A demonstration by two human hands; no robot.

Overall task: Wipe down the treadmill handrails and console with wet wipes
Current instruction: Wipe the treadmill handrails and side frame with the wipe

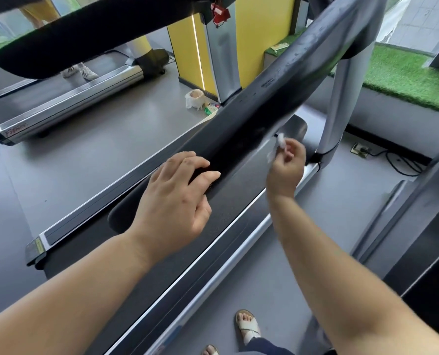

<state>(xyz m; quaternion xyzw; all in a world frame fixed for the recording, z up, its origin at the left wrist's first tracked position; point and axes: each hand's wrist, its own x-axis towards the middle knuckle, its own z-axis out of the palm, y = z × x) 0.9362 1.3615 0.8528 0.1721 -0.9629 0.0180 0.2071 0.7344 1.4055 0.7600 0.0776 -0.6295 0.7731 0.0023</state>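
Note:
A long black treadmill handrail runs diagonally from the lower left up to the upper right, with wet streaks on its upper part. My left hand rests on the rail's lower stretch, fingers curled over its top edge. My right hand is just right of the rail and pinches a small crumpled white wet wipe against the rail's side. A second black handrail crosses the top left. The console is out of view.
The treadmill belt and silver side rails lie below my arms. A neighbouring treadmill stands at left with a person's feet on it. A white bag and a wipes packet sit on the grey floor by a yellow pillar. My sandalled feet show at the bottom.

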